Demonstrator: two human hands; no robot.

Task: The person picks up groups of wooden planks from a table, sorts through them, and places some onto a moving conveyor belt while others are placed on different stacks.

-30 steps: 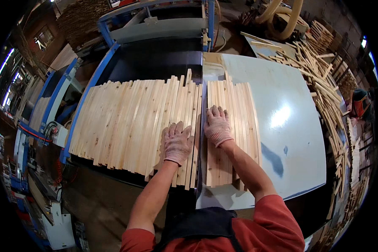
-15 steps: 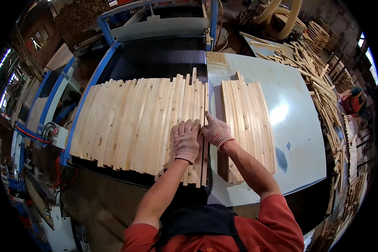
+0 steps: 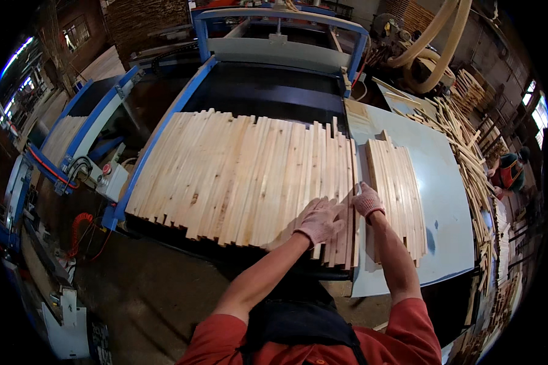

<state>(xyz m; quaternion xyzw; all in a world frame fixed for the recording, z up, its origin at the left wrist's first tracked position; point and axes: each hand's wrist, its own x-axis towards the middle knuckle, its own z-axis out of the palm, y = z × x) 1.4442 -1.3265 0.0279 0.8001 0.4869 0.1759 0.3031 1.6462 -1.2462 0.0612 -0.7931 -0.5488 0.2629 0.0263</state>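
Note:
Many pale wooden slats (image 3: 237, 176) lie side by side on a black conveyor bed (image 3: 268, 91) with a blue frame. My left hand (image 3: 319, 220), in a pinkish work glove, lies flat with fingers spread on the rightmost slats of that row. My right hand (image 3: 367, 201), gloved the same way, presses against the right edge of the row, its fingers curled at the outermost slat. A smaller stack of slats (image 3: 399, 188) rests just right of it on a light blue table (image 3: 450, 201).
A loose heap of wood strips (image 3: 469, 152) runs along the table's far right edge. A person in a green and orange top (image 3: 508, 170) stands at the far right. Beige ducts (image 3: 432, 42) curve above. A control box with a red button (image 3: 109, 176) sits left of the conveyor.
My right hand has come off the small stack on the blue table and moved left to the edge of the big row. My left hand has stayed on the rightmost slats.

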